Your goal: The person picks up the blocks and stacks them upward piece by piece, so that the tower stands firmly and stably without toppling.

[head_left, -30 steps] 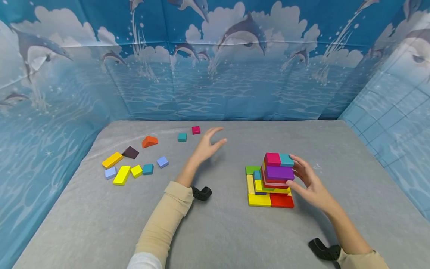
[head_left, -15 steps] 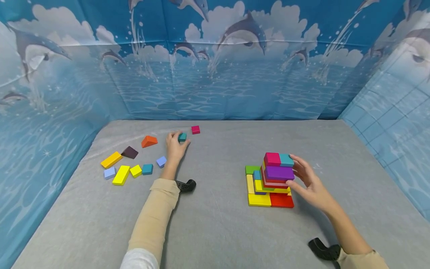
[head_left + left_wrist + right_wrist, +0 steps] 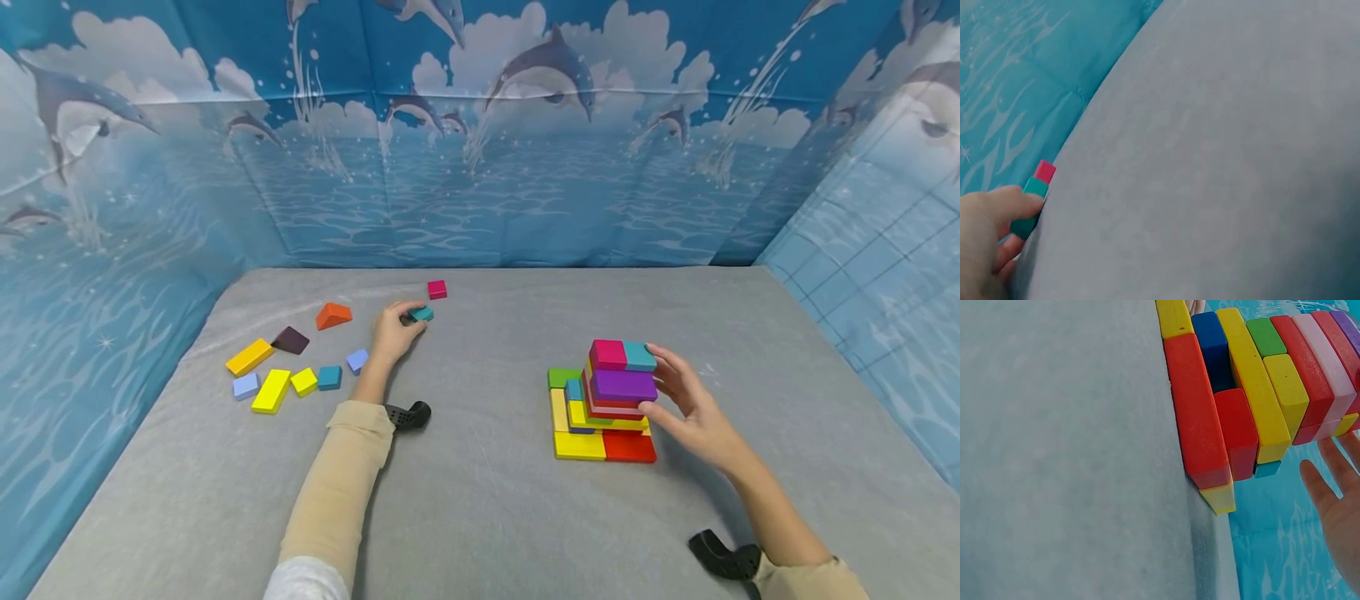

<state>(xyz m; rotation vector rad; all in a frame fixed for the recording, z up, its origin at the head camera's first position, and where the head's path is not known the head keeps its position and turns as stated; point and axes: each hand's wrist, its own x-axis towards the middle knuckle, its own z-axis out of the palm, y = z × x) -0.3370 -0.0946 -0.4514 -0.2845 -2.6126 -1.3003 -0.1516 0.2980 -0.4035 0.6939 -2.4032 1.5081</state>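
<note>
My left hand (image 3: 395, 333) pinches a teal block (image 3: 424, 314), well left of and behind the block tower (image 3: 624, 386). My right hand (image 3: 693, 417), its fingers loosely spread, grips nothing at the tower's right side; I cannot tell whether the fingertips touch it. A pink block (image 3: 437, 289) lies farther behind the tower, to its left.

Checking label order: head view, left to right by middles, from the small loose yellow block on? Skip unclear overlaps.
Small yellow block → blue block → periwinkle block → left hand → teal block it pinches → magenta block → block stack → right hand.
</note>
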